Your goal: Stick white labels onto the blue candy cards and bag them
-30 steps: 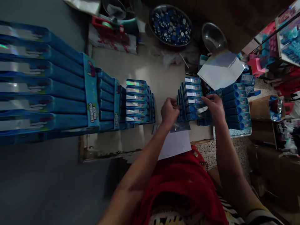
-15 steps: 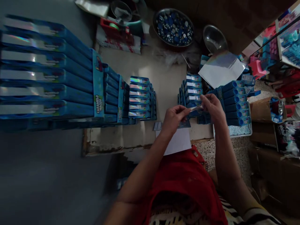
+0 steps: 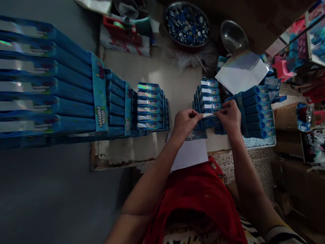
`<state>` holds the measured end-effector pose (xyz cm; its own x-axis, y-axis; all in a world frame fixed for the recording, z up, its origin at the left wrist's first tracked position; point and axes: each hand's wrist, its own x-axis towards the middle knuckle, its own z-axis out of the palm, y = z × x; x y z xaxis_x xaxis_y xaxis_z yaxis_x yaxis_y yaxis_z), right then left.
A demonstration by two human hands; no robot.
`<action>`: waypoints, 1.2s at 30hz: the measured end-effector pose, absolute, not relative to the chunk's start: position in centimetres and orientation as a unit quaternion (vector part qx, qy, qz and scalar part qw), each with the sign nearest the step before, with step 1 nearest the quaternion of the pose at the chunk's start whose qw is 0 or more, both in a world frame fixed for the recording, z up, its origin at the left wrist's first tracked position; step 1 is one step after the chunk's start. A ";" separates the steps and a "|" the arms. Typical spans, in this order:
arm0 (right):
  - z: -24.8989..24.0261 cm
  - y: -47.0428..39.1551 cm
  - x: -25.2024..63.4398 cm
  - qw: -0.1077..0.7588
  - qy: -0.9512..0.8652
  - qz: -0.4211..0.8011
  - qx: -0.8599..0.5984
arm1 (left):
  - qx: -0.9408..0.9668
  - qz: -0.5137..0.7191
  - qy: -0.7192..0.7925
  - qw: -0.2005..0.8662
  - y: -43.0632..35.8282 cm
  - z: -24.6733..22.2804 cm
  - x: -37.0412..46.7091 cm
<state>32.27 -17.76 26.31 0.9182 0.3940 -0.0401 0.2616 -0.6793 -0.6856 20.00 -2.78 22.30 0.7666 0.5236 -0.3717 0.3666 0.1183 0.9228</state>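
Note:
A narrow white strip (image 3: 208,115) is stretched between my two hands, level with the fifth box from the back of a short stack of blue boxes (image 3: 208,90). The boxes behind it carry similar white strips on their ends. My left hand (image 3: 185,124) pinches the strip's left end between thumb and finger. At the right end, my right hand (image 3: 230,117) grips it the same way. Whether the strip touches the box under it, I cannot tell. Below my hands lies a white sheet of paper (image 3: 191,154) at the table's front edge.
More blue boxes with shiny strips (image 3: 149,101) stand left of centre, and larger rows (image 3: 71,84) fill the far left. Toward the back are a bowl of blue and silver pieces (image 3: 186,23), an empty metal bowl (image 3: 233,37) and a red tape dispenser (image 3: 122,32). Blue tubes (image 3: 259,112) lie right.
The strip was angled and held a little above; now it is pulled straight and nearly level over the box. My right hand has come slightly down and left. The view has shifted a little.

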 end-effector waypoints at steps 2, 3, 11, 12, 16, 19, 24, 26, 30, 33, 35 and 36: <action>26.2 -17.5 32.5 0.344 -0.195 0.093 -0.914 | 0.660 0.057 0.340 0.668 -2.6 22.0 20.1; 26.1 -17.4 32.6 0.339 -0.200 0.093 -0.915 | 0.658 0.055 0.340 0.670 -2.6 21.9 20.2; 25.9 -17.3 32.5 0.302 -0.204 0.082 -0.928 | 0.585 0.032 0.355 0.729 -3.1 19.9 21.2; 25.9 -17.5 32.7 0.300 -0.202 0.074 -0.929 | 0.554 0.019 0.362 0.749 -3.2 19.5 21.4; 24.9 -19.0 34.1 0.349 -0.156 0.107 -0.918 | 0.402 -0.038 0.371 0.836 -4.1 18.4 22.2; 23.6 -19.4 35.5 0.425 -0.074 0.256 -0.865 | 0.344 -0.027 0.389 0.854 -5.6 17.4 22.8; 23.1 -19.3 36.3 0.486 -0.011 0.313 -0.816 | 0.422 0.042 0.476 0.770 -7.0 13.8 21.7; 23.4 -20.4 35.2 0.499 -0.020 0.268 -0.824 | 0.566 0.078 0.467 0.674 -6.1 11.7 19.3; 22.3 -25.1 28.5 0.513 -0.024 0.049 -0.857 | 0.825 -0.036 0.312 0.469 -3.0 7.1 13.6; 19.3 -27.9 21.7 0.425 -0.080 0.082 -0.898 | 0.861 -0.174 0.281 0.388 -2.3 4.6 11.0; 16.7 -28.1 18.0 0.365 -0.153 0.177 -0.901 | 0.857 -0.199 0.279 0.384 -2.8 3.7 10.2; 15.5 -27.5 16.8 0.338 -0.207 0.208 -0.894 | 0.855 -0.200 0.277 0.390 -3.2 3.4 10.0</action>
